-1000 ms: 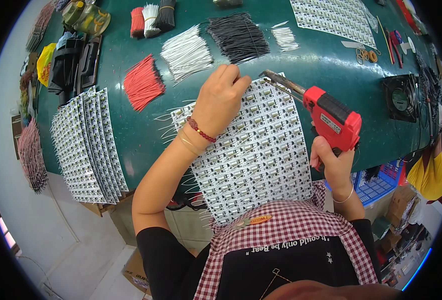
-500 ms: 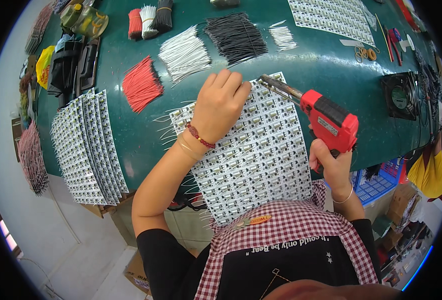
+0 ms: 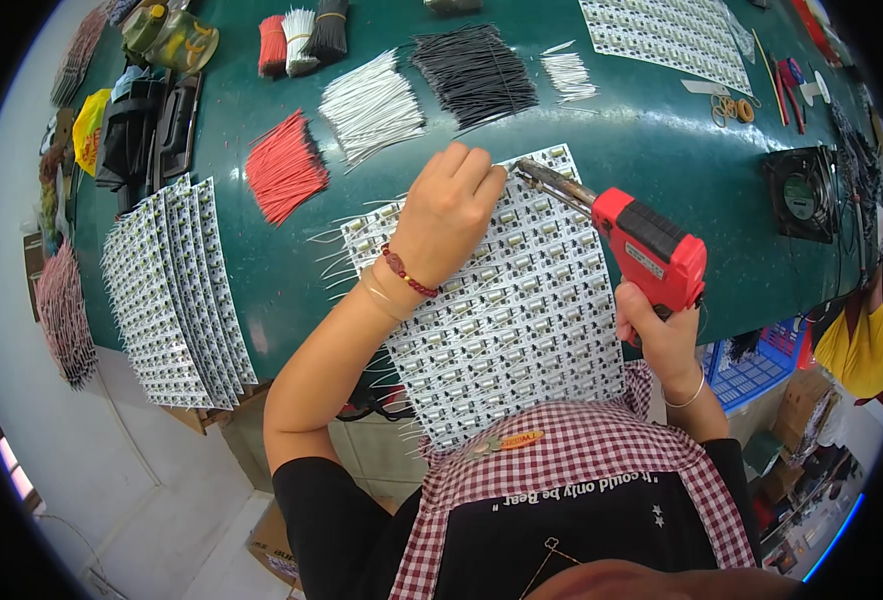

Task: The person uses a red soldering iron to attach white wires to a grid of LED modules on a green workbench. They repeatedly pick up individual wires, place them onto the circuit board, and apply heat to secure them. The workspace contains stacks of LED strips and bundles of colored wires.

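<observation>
A white circuit board panel, covered in rows of small parts, lies partly on the table edge and against my checked apron. Thin white wires stick out along its left side. My right hand grips the handle of a red and black soldering gun. The gun's metal tip points left, at the panel's far edge. Close to that tip, my left hand is over the far part of the panel, fingers curled and pinched. Whatever those fingertips hold is hidden behind the hand.
Red wires, white wires and black wires lie in piles beyond the panel. Several wired panels are stacked at left. Another panel lies at far right. A black fan stands right, above a blue crate.
The soldering gun's body has shifted slightly left and down, with its tip still at the far edge of the panel. My left hand has moved very slightly to the right.
</observation>
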Tool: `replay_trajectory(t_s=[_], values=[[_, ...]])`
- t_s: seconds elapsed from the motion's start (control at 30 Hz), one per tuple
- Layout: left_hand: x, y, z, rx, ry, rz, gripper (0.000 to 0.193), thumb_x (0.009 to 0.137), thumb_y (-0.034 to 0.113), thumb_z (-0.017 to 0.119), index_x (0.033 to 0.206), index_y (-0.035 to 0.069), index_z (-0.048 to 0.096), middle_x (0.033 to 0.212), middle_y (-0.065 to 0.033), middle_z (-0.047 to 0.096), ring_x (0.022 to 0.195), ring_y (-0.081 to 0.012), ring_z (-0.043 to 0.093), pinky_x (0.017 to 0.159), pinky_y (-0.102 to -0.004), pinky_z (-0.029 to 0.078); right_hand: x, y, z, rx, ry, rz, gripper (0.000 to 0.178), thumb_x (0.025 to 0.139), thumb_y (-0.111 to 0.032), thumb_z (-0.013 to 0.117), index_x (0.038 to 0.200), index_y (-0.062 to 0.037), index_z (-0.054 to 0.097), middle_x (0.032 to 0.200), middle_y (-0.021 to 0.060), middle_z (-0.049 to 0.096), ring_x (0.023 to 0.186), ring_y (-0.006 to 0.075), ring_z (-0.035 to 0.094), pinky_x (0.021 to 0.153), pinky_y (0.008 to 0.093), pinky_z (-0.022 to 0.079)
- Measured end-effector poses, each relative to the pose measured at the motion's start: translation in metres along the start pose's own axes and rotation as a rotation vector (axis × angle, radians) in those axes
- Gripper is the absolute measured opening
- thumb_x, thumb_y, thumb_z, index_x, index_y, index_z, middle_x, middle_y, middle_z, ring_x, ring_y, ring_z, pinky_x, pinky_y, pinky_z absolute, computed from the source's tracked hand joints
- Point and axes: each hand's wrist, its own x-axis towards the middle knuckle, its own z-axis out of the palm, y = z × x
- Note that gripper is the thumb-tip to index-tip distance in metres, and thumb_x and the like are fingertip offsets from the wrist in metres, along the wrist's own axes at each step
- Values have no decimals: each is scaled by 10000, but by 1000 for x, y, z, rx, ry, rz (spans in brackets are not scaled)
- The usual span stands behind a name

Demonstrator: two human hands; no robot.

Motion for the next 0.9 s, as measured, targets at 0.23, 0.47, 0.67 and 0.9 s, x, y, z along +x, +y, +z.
replay_trajectory(t_s=[0.23,0.47,0.67,0.9], values=[[0,0,0,1,-8,-4,203,678,-31,648,877,4,662,767,-82,480,742,-244,518,670,-347,464,-3,0,0,-41,51,-72,332,925,-93,603,1194,94,551,603,31,560,476,92,526,448,224,407],[1,0,-3,100,-22,21,183,685,0,672,863,41,664,764,-49,496,755,-223,529,652,-337,424,-5,-1,-5,56,18,-26,101,902,-85,691,893,-19,616,662,13,607,516,71,567,456,216,433],[4,9,-11,72,92,70,182,700,2,692,871,57,669,756,-42,500,750,-226,522,654,-342,414,-9,2,-9,72,34,-27,98,904,-82,689,894,-21,613,652,13,607,506,72,563,454,217,431],[-4,4,1,-36,-10,-7,199,700,-30,664,884,44,676,747,-58,482,734,-235,509,662,-347,429,-11,5,-10,53,11,11,120,905,-84,692,958,-13,611,669,8,605,518,70,564,461,219,445]])
